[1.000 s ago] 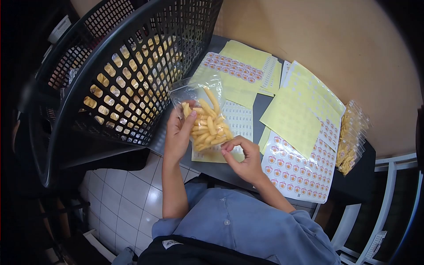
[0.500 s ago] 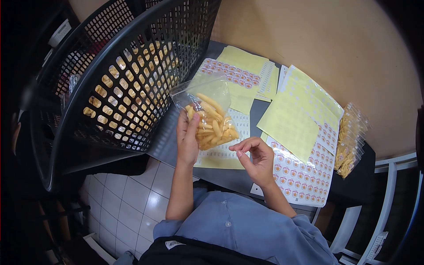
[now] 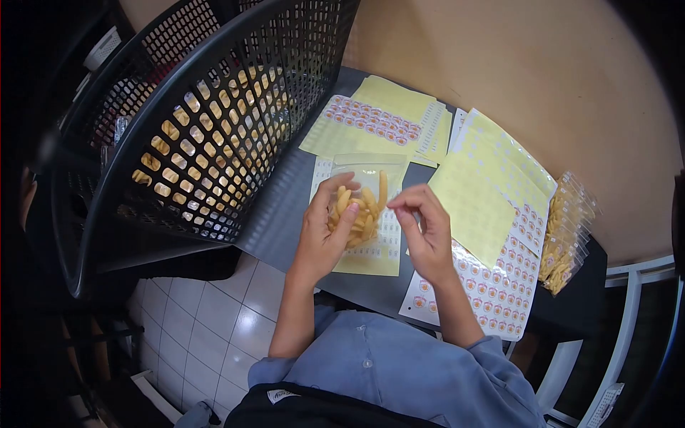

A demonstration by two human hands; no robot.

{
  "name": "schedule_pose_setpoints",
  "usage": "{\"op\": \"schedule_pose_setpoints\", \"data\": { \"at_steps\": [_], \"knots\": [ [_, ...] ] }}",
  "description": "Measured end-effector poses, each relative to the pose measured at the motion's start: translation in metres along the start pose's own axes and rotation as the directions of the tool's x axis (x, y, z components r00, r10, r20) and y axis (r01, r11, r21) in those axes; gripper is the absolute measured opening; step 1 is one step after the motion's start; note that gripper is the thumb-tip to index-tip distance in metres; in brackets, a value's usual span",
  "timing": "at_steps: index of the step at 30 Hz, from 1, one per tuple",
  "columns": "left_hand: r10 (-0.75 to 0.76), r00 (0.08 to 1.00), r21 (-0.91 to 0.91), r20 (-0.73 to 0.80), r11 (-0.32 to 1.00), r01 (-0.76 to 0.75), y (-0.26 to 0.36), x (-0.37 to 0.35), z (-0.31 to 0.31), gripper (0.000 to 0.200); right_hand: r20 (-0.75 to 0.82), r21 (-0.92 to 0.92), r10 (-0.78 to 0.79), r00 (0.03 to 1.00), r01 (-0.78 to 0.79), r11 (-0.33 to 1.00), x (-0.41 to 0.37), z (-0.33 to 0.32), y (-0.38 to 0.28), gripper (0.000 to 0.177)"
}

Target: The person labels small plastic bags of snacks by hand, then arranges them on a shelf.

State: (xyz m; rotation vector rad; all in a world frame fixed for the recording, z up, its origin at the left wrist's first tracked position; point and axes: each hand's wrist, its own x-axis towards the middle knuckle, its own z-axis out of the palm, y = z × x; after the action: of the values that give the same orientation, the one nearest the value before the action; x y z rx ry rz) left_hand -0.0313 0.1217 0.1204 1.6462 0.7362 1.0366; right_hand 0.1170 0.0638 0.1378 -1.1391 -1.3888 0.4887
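Note:
My left hand (image 3: 325,232) grips a clear zip bag (image 3: 367,165) of yellow, finger-shaped snack sticks (image 3: 362,214), thumb on the front and fingers curled round its left side. The bag is over a sheet of small white labels (image 3: 389,246) on the table. Just right of the bag, my right hand (image 3: 424,232) has thumb and forefinger pinched together. Whatever is between those fingertips is too small and blurred to make out.
A tall black plastic basket (image 3: 207,135) with more filled bags stands at left. Round sticker sheets (image 3: 492,285) and yellow backing sheets (image 3: 471,214) cover the table's right side. Several filled bags (image 3: 567,235) lie in a row at the right edge, near the wall (image 3: 514,64).
The bag has swung from tilted to nearly upright and come lower, over the label sheet. My left hand moved right and down with it; my right hand moved slightly right and up, still pinched.

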Motion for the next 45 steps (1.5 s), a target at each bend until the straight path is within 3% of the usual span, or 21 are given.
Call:
{"op": "schedule_pose_setpoints", "data": {
  "at_steps": [3,7,9,28,45],
  "knots": [
    [-0.023,0.999,-0.043,-0.026,0.999,0.022,0.012,-0.002,0.007,0.035,0.112,-0.130,-0.052,0.992,0.067,0.989,0.024,-0.004,-0.020,0.023],
    [0.059,0.998,0.049,-0.025,0.997,-0.057,0.012,-0.004,0.012,0.037,0.079,-0.048,-0.023,0.997,0.027,0.998,0.035,0.008,-0.030,0.039],
    [0.079,0.997,-0.042,-0.024,0.996,-0.080,0.016,-0.006,0.012,0.039,0.122,-0.106,-0.025,0.992,0.038,0.994,0.037,0.010,-0.027,0.049],
    [0.114,0.993,0.051,0.000,0.992,-0.114,0.023,-0.014,0.002,0.045,0.171,-0.081,0.001,0.985,0.014,0.997,0.038,0.017,-0.040,0.044],
    [0.131,0.991,0.109,0.011,0.985,-0.131,0.021,-0.018,0.000,0.046,0.097,-0.128,-0.021,0.995,0.034,0.991,0.035,0.027,-0.034,0.050]
  ]
}}
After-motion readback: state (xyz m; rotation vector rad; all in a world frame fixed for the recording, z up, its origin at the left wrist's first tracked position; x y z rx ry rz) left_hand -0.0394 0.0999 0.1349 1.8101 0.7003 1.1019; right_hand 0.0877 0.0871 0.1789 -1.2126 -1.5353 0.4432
